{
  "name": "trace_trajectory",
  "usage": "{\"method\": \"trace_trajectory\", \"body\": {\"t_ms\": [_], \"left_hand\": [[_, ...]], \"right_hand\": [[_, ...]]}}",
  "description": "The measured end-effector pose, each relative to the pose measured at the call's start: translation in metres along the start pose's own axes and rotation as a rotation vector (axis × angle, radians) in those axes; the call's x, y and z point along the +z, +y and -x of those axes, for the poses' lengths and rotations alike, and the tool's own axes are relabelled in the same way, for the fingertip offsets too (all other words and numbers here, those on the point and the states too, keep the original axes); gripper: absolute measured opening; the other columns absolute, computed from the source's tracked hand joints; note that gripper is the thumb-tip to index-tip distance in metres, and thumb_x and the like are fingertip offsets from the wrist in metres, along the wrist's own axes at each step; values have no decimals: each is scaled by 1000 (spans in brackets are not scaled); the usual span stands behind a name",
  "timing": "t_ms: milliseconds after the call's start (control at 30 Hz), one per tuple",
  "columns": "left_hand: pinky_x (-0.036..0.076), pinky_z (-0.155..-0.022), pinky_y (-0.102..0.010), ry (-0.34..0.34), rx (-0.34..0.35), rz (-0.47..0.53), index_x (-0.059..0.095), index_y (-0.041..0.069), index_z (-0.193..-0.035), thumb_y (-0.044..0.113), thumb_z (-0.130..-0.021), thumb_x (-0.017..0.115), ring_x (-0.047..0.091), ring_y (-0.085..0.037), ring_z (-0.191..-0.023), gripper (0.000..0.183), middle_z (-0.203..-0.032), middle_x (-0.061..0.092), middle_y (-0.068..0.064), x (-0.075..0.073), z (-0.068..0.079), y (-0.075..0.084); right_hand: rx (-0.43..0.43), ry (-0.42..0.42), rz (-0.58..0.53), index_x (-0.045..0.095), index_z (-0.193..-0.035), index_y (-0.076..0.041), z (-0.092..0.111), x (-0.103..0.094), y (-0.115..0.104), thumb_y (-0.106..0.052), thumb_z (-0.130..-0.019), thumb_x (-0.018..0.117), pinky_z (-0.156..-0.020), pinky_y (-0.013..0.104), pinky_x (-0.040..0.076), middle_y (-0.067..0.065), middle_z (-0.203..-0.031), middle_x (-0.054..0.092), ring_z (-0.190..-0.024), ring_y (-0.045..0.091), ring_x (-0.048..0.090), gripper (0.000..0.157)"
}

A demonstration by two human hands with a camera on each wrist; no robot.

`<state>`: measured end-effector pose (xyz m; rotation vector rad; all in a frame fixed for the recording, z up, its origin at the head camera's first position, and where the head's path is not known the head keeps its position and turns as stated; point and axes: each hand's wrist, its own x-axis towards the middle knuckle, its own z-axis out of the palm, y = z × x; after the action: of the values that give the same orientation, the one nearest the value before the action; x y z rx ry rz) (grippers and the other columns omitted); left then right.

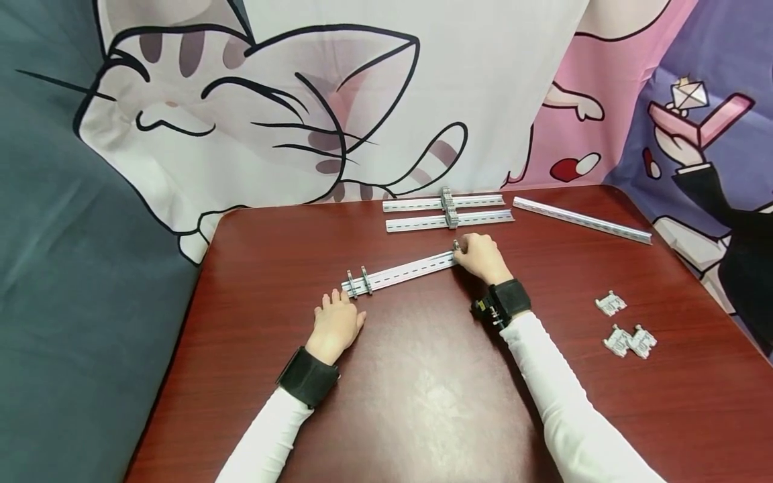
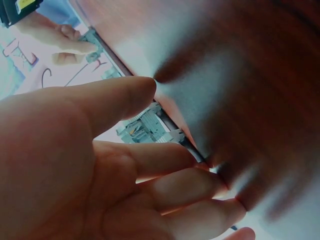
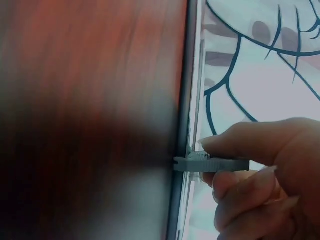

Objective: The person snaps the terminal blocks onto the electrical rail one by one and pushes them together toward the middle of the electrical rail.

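A slotted metal DIN rail (image 1: 410, 270) lies at a slant across the middle of the table. Near its right end, my right hand (image 1: 481, 257) pinches a grey end clip (image 3: 215, 165) between thumb and fingers; the clip sits across the rail in the right wrist view. Two more grey clips, an outer one (image 1: 351, 284) and an inner one (image 1: 366, 280), stand on the rail's left end. Beside that end rests my left hand (image 1: 337, 327), fingers extended and fingertips at the rail's near edge. Whether they touch the rail is hard to tell.
At the back, two parallel rails (image 1: 417, 224) carry a row of grey blocks (image 1: 449, 208). Another rail (image 1: 582, 220) lies slanted at the back right. Several loose grey clips (image 1: 611, 303) lie on the table's right side. A printed cloth (image 1: 501, 80) hangs behind the table.
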<state>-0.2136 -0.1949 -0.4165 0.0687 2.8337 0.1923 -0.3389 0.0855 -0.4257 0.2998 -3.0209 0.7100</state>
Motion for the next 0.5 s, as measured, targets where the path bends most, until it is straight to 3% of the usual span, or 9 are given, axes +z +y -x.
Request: {"method": "trace_trajectory", "body": {"t_ms": [133, 500], "left_hand": [[39, -104, -59, -1, -5, 4, 37, -15, -141, 32, -100, 50, 36, -48, -137, 63, -146, 39, -32, 1, 1, 0], [38, -106, -59, -17, -9, 6, 35, -14, -142, 33, -101, 48, 34, -48, -138, 64, -148, 36, -32, 0, -2, 1]], "right_hand": [[-46, 30, -40, 60, -65, -6, 3, 5, -5, -11, -77, 66, -55, 30, 39, 5, -63, 59, -61, 21, 52, 14], [-84, -31, -68, 63, -69, -5, 2, 15, -29, -12, -78, 67, -54, 27, 41, 6, -66, 64, -61, 19, 55, 12]]}}
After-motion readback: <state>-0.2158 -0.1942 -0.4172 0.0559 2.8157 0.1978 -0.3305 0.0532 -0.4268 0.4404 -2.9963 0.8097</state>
